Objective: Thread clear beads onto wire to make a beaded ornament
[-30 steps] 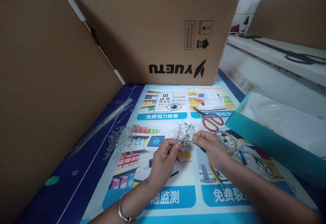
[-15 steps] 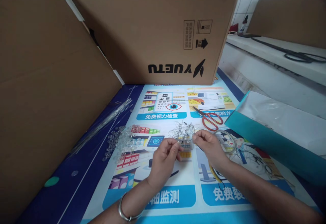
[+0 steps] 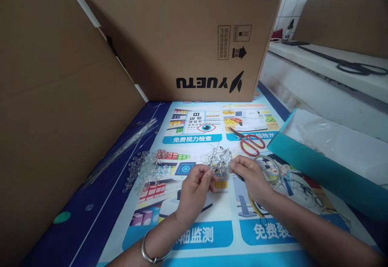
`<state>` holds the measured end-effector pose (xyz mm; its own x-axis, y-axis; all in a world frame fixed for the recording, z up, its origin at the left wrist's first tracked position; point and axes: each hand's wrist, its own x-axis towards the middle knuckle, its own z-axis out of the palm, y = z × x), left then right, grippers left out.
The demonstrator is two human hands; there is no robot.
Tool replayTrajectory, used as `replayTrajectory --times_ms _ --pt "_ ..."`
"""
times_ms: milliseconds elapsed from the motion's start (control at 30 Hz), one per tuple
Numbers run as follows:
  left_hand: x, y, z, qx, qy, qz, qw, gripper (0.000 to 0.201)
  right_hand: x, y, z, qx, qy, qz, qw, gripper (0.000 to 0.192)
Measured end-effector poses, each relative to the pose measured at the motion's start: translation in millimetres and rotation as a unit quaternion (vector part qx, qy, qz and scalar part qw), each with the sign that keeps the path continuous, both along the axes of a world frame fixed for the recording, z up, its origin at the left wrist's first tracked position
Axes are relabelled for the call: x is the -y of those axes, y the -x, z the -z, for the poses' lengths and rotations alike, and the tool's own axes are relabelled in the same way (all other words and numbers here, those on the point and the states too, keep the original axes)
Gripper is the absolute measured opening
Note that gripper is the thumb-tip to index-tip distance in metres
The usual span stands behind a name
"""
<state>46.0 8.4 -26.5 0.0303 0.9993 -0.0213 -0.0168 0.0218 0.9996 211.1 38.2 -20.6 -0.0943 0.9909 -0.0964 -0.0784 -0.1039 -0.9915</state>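
Observation:
My left hand (image 3: 197,186) is closed in a pinch, thumb against forefinger; whatever sits between the tips is too small to make out. Facing it, my right hand (image 3: 251,178) also pinches at its fingertips, and a narrow dark piece shows under its fingers. A yellow curved piece (image 3: 254,207) shows below the right palm; whether that hand holds it I cannot tell. Just beyond both hands lies a tangle of thin wires with clear beads (image 3: 218,154), over a small clear box (image 3: 222,172) partly hidden by the left fingers.
Red-handled scissors (image 3: 252,145) lie beyond my right hand. Loose clear beads (image 3: 145,170) and a bundle of thin wires (image 3: 121,149) lie to the left. A teal box (image 3: 318,170) stands at right. Large cardboard (image 3: 182,36) walls the back and left.
My right hand has turned slightly, so more of the dark piece under its fingers shows. The left hand stays nearly still.

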Motion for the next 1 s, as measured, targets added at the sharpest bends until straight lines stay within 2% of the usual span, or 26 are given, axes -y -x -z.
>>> replayTrajectory --times_ms 233,700,1000 --pt "0.1 0.7 1.0 -0.012 0.003 0.003 1.0 0.016 -1.1 -2.1 3.8 0.032 -0.034 0.019 0.999 0.013" --pt "-1.7 0.3 -0.3 0.031 0.028 -0.022 0.999 0.019 0.0 0.6 1.8 -0.03 0.013 0.015 0.999 0.019" --pt "0.1 -1.9 -4.8 0.014 0.019 0.005 1.0 0.018 3.0 4.8 1.2 0.002 -0.001 0.02 1.0 0.018"
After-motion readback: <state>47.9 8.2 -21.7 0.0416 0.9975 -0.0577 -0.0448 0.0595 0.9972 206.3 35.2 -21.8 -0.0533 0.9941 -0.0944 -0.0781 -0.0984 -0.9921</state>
